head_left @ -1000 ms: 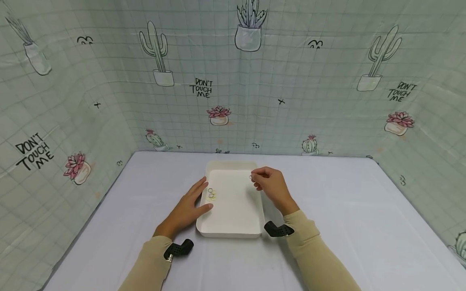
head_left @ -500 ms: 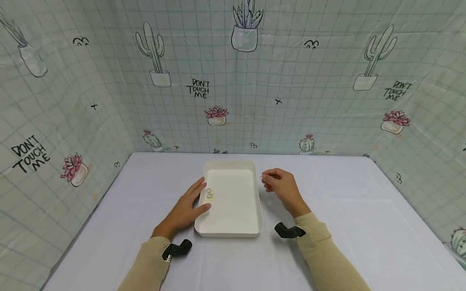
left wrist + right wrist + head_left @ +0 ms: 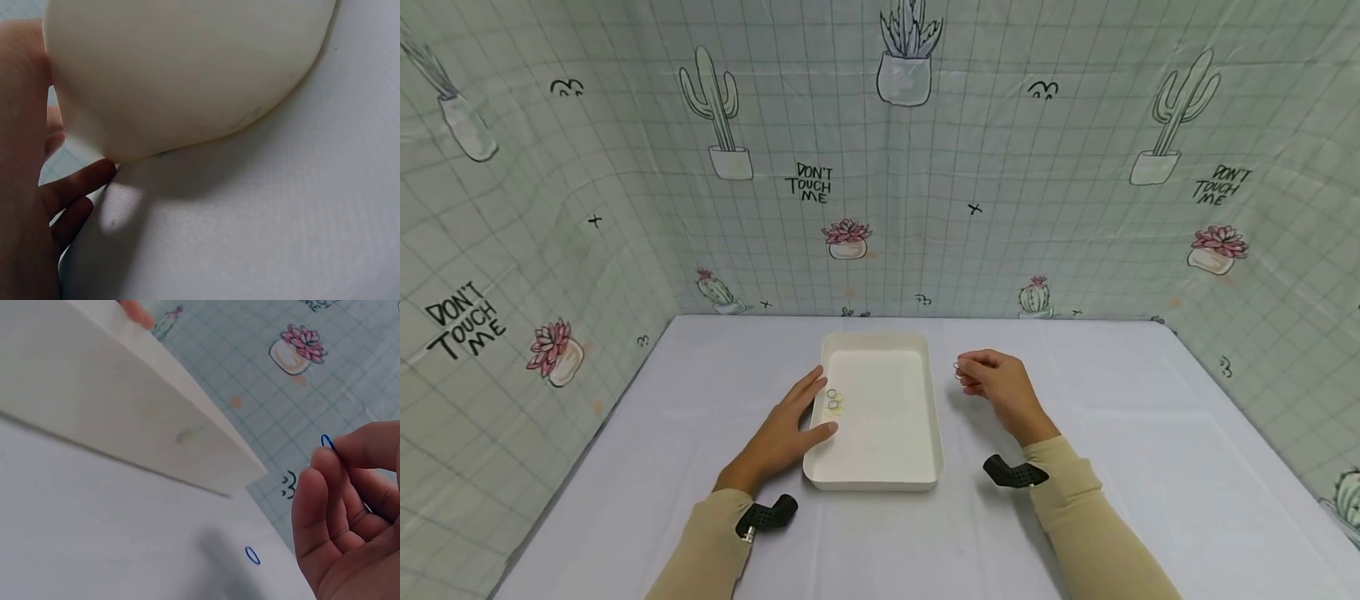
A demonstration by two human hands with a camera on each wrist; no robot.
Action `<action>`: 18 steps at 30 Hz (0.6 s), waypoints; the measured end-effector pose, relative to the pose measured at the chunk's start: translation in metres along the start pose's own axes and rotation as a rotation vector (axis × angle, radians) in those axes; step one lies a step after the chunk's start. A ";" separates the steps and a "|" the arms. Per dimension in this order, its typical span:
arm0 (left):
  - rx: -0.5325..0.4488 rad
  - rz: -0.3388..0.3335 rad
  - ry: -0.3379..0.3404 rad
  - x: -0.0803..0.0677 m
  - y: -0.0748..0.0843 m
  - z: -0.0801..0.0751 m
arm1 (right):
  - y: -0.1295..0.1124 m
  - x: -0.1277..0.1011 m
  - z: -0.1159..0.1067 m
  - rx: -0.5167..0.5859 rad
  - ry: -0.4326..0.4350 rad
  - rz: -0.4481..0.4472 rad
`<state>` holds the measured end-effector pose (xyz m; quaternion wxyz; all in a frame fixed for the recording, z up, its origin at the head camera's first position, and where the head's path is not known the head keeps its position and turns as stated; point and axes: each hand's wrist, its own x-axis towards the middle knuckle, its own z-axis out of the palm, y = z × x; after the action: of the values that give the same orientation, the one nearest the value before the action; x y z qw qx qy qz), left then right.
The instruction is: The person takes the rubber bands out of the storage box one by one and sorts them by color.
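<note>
My left hand (image 3: 780, 435) rests on the left side of a white rectangular tray (image 3: 872, 484), thumb over the rim and fingers lying straight along the outside. In the left wrist view, fingertips touch the tray's wall (image 3: 187, 75). Inside the tray, near that hand, lie several small thin rings (image 3: 833, 403), some yellow and some dark. Right of the tray, my right hand (image 3: 1000, 390) is above the table, pinching a small blue ring (image 3: 327, 442) between thumb and forefinger. Another blue ring (image 3: 252, 555) lies on the table below it.
A white cloth covers the table (image 3: 1105, 450). Behind and beside it hangs a grid-patterned curtain (image 3: 925, 250) printed with cacti. Black wrist cameras (image 3: 766, 515) sit on both forearms.
My right hand has moved right, from over the tray's right rim to beyond it, still pinching the ring. The left hand and tray stay put; the head view shifted slightly.
</note>
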<state>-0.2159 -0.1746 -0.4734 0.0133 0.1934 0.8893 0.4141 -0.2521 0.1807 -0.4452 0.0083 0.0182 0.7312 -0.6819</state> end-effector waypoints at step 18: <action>0.020 0.002 -0.010 0.002 0.001 -0.003 | 0.007 0.006 -0.035 -0.061 0.060 0.076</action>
<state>-0.2185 -0.1756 -0.4705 0.0153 0.1966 0.8931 0.4044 -0.2574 0.2157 -0.4504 0.0127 0.0659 0.7504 -0.6576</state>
